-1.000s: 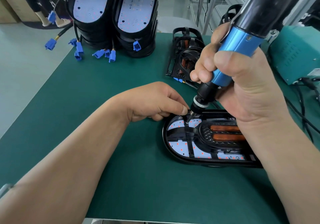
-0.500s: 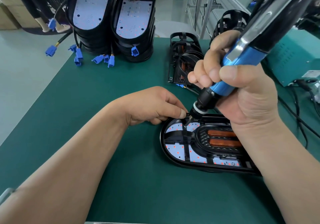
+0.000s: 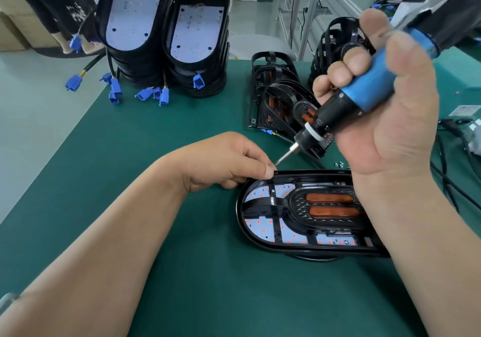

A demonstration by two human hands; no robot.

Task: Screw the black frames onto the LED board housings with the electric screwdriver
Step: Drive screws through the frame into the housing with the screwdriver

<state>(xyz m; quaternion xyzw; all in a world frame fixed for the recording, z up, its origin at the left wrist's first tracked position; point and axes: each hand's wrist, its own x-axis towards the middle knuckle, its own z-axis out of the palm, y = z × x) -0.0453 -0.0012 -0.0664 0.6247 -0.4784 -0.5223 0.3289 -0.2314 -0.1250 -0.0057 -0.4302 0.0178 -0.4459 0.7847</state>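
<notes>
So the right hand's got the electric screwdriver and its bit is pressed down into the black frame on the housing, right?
Not quite. The right hand does grip the electric screwdriver, but in the head view its bit is up off the black frame, its tip beside the fingertips of the left hand at the far rim of the housing.

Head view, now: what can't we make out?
All head view.
Left hand: whether its fingertips pinch a screw; too small, curled fingers cover it.
LED board housing: right end hidden behind the right hand and forearm.
Electric screwdriver: upper body blurred, cut off at the top-right edge.
Loose screws: too small to count.
</notes>
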